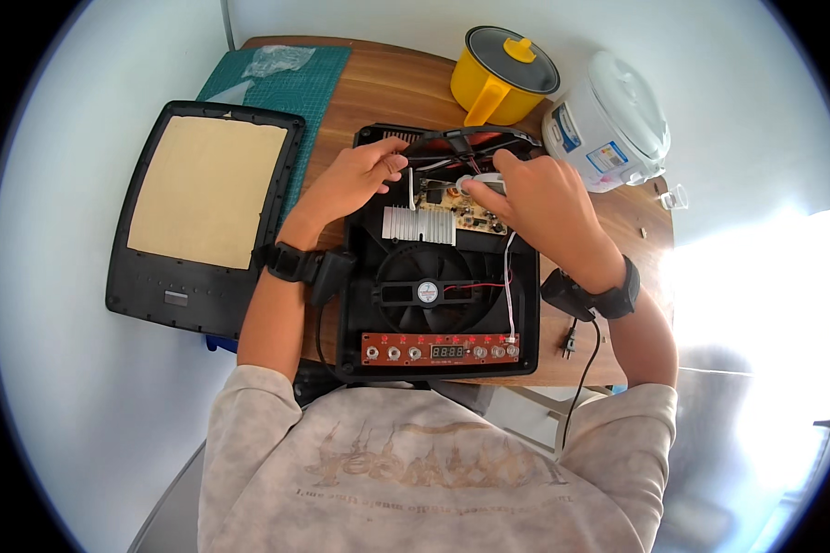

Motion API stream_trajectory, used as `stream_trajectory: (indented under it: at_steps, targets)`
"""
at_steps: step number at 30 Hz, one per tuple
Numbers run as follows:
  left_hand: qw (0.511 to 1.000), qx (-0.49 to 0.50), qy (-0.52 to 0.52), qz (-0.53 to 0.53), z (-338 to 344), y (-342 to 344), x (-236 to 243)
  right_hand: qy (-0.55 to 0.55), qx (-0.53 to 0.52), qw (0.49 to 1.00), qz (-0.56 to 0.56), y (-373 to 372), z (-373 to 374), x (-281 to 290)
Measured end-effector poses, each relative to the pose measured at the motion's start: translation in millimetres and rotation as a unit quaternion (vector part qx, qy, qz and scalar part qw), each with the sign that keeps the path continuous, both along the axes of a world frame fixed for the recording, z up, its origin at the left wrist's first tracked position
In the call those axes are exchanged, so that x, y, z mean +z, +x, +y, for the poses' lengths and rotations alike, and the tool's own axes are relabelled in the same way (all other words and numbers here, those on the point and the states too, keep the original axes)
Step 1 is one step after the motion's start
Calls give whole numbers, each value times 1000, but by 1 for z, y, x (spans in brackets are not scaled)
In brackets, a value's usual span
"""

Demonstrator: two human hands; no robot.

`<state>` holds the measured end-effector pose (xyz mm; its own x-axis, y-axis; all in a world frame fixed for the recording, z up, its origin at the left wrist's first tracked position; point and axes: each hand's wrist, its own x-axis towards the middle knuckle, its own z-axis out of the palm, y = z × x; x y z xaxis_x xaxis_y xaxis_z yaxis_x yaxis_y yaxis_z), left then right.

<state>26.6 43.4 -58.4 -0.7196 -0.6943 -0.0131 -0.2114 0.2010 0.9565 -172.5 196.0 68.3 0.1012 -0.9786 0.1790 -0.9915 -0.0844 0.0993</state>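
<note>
An opened induction cooker's black lower housing (349, 276) lies before me. Inside are a circuit board (475, 219), a silver heatsink (419, 225), a black fan (401, 267) and a red-brown control board (397, 339) at the near edge. At the far end the induction coil (466, 140) stands tilted up on its black frame. My left hand (355, 180) has its fingers closed at the left edge of that frame. Over the circuit board, my right hand (549, 203) pinches a small white part (485, 179); its exact kind is unclear. A white cable (508, 286) runs to the control board.
The black top cover (281, 198), with a beige panel inside, lies at left, overlapping a green cutting mat (327, 78). A yellow pot (480, 88) and a white rice cooker (586, 115) stand at the back right. A power plug (569, 343) lies right of the housing.
</note>
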Motion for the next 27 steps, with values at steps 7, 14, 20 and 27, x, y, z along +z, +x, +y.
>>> stream_trajectory:
  at_steps: [7, 14, 20, 27]
  targets:
    - [1000, -14, 13, -17, 2, -1, 8, -63, -53, 975, -208, -29, 43, -1]
    - [998, -55, -8, -41, 3, 4, 14, -80, -231, 878, -410, -33, 124, 0]
    - [995, -23, -43, -93, 10, 4, 24, -218, -291, 778, -513, -46, 186, -43]
    - [995, -75, 25, -56, 16, 1, 40, -231, -374, 759, -480, -65, 219, -89]
